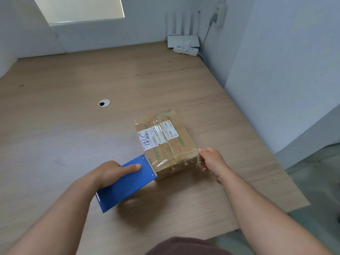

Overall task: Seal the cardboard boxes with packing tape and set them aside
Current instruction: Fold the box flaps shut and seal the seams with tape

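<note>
A small cardboard box (165,138) is seen lying flat on a wood-grain bench (73,126), right of centre and just ahead of the person. The box is a brown, oblong carton with its flaps closed along a centre seam. Glossy clear tape (161,161) is stretched over the top and wrinkled where it is folded down over the near edge. Two white shipping labels (150,138) with barcodes are stuck on top, one marked with blue handwritten digits, and faded green print is visible on the cardboard.

A blue tape dispenser (125,183), a flat, matte shell with a serrated metal blade fixed by two small rivets, is gripped in the left hand (110,172). The thumb is laid straight along its top face. The blade is held against the box's near left edge, where the tape comes down.

The box's near right corner is held by the right hand (211,161), with the thumb at the top edge and the fingers curled down against the side.

A round cable grommet (104,103) is set into the bench's smooth laminate surface, farther back to the left. A white router (183,40) with upright antennas and a white power strip (185,50) are placed in the far corner against pale walls.
</note>
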The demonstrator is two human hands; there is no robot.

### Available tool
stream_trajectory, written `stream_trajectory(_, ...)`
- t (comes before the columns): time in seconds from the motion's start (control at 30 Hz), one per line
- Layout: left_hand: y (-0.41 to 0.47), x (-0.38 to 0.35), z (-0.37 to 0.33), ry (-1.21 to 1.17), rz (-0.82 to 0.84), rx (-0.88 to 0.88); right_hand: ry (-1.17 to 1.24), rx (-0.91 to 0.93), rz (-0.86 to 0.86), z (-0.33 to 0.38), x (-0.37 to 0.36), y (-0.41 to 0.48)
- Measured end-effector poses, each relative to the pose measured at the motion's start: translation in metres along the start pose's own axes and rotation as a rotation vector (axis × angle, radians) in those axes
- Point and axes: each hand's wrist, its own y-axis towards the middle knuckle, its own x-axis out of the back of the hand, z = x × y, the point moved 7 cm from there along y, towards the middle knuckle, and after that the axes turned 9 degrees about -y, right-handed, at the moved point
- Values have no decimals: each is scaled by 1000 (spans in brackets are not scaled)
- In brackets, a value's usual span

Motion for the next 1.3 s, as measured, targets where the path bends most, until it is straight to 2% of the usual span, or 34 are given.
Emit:
stream_trajectory(0.1,3,-4,-2,0,16,-23,-319,-129,-122,-17,7,-4)
stream_trajectory(0.17,6,-6,-2,2,4,-37,-370,-57,-295,-5,19,-14)
stream_trajectory(0.23,7,-8,-2,6,-7,-38,-376,91,-458,25,26,-30)
stream_trajectory(0.27,8,-9,-2,6,-6,-38,-447,178,-467,43,20,-37)
stream_trajectory(0.33,7,-10,-3,-2,-5,-44,-681,250,-341,64,-9,-41)
stream_trajectory(0.4,8,-12,-5,-11,-1,-51,-867,189,-201,62,-38,-43)
stream_trajectory(0.47,5,-13,-6,-11,-15,-63,-950,161,-178,59,-48,-42)
stream_trajectory(0.7,-13,14,29,48,-42,-4,-987,158,-194,56,-47,-39)
stream_trajectory(0.83,-12,4,2,267,-110,-51,-1048,128,-213,58,-45,-41)
stream_trajectory(0.93,-11,-7,-16,348,-157,-40,-1079,119,-215,60,-44,-42)
stream_trajectory(1.1,-19,-12,-33,609,-353,-90,-1103,112,-223,63,-43,-44)
stream_trajectory(1.3,-19,9,-14,377,-428,-44,-1075,119,-199,68,-38,-43)
